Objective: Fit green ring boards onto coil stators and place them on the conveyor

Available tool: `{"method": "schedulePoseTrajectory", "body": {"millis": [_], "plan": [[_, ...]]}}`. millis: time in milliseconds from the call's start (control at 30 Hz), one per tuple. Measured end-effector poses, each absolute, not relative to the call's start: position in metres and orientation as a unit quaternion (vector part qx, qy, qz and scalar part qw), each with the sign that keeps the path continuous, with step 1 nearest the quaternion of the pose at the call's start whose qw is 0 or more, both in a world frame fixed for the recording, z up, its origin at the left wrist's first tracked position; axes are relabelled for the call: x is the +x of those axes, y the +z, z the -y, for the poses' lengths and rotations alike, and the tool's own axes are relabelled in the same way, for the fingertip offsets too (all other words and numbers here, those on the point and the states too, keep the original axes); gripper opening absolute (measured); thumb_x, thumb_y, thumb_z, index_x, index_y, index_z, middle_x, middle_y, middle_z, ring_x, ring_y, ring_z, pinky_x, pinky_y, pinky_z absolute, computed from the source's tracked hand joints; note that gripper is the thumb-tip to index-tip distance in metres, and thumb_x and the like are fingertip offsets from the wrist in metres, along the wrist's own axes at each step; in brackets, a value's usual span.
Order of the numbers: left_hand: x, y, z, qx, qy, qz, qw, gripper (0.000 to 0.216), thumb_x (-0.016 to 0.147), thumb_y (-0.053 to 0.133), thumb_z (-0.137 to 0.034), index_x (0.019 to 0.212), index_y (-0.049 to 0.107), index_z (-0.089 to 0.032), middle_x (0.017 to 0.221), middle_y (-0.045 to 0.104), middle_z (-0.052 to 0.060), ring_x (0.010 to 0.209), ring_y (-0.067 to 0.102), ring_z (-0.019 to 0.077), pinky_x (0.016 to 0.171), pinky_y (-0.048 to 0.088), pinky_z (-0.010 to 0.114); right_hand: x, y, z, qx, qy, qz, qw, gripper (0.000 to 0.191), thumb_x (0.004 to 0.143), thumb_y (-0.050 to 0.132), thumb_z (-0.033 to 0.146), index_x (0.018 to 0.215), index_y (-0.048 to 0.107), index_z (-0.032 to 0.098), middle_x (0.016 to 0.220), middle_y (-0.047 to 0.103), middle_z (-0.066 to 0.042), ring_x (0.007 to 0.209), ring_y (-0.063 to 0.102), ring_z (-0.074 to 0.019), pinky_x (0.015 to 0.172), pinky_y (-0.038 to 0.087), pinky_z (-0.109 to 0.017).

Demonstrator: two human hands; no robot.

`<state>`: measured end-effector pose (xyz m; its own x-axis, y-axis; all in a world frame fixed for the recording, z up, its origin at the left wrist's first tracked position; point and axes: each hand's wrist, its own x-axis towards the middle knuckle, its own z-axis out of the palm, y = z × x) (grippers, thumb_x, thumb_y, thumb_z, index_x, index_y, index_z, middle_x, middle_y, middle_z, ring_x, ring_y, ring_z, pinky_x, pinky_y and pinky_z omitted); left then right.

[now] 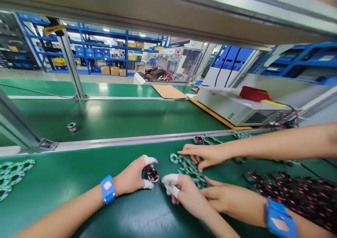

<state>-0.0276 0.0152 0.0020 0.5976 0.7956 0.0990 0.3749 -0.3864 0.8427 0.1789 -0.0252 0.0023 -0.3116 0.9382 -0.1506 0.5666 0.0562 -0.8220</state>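
Observation:
My left hand (134, 174), with white finger covers and a blue wrist strap (107, 189), grips a small round motor stator (153, 175) with black and red windings between thumb and fingers. Just right of it my right hand (181, 190), also in white finger covers, is closed in a pinch. A thin wire (160, 183) seems to run from the stator to these fingertips. Beyond my right hand lies a heap of green ring-shaped circuit boards (191, 167). A co-worker's hand (207, 154) touches that heap, and the same person's other hand (229, 196) rests close beside mine.
Many dark stators (297, 196) pile up at the right. Joined green ring boards (14, 174) lie at the left edge. One stator (72, 126) stands past the metal rail (118, 139), another (198, 139) near it. A grey instrument (237, 106) sits at the back right.

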Motion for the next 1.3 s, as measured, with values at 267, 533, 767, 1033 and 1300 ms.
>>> {"method": "schedulePoseTrajectory", "body": {"millis": [267,533,767,1033,1300], "plan": [[-0.026,0.004,-0.018,0.812,0.258,-0.334,0.404,0.047,0.060,0.071,-0.007,0.104,0.058,-0.019,0.095,0.055,0.002,0.086,0.051,0.0171,0.078,0.043,0.028,0.154,0.024,0.040,-0.389,-0.043,0.875,0.285,0.038,0.083,0.056,0.030,0.119,0.057,0.018,0.105,0.063,-0.014,0.092,0.059,-0.0259,0.075,0.052,-0.039],[-0.027,0.000,-0.019,0.822,0.251,-0.335,0.386,0.030,0.065,0.070,-0.012,0.093,0.064,-0.019,0.090,0.059,0.002,0.084,0.054,0.0164,0.077,0.043,0.026,0.149,0.010,0.040,-0.307,-0.124,0.894,0.302,0.041,0.091,0.029,0.009,0.074,0.065,0.018,0.059,0.059,-0.006,0.060,0.055,-0.0175,0.053,0.046,-0.028],[-0.026,-0.002,-0.017,0.806,0.266,-0.356,0.391,0.032,0.062,0.070,-0.010,0.093,0.065,-0.018,0.089,0.059,0.002,0.083,0.054,0.0162,0.075,0.044,0.025,0.149,0.015,0.037,-0.321,0.014,0.909,0.265,0.022,0.088,0.042,0.017,0.086,0.065,0.016,0.067,0.066,-0.006,0.061,0.060,-0.0176,0.056,0.048,-0.027],[-0.036,0.023,-0.030,0.765,0.241,-0.426,0.418,0.044,0.062,0.057,-0.004,0.105,0.058,-0.015,0.095,0.058,0.004,0.081,0.055,0.0165,0.074,0.047,0.027,0.158,0.023,-0.054,-0.553,0.165,0.773,0.261,0.025,0.062,0.060,0.006,0.082,0.070,0.017,0.104,0.067,-0.012,0.103,0.057,-0.0285,0.090,0.044,-0.044],[-0.031,0.031,-0.033,0.744,0.315,-0.437,0.396,0.024,0.084,0.043,-0.030,0.073,0.058,-0.015,0.077,0.061,0.002,0.075,0.055,0.0160,0.069,0.043,0.026,0.149,0.027,-0.022,-0.522,0.327,0.697,0.367,0.028,0.076,0.055,0.028,0.098,0.067,0.015,0.082,0.067,-0.007,0.072,0.062,-0.0177,0.064,0.053,-0.029]]}}
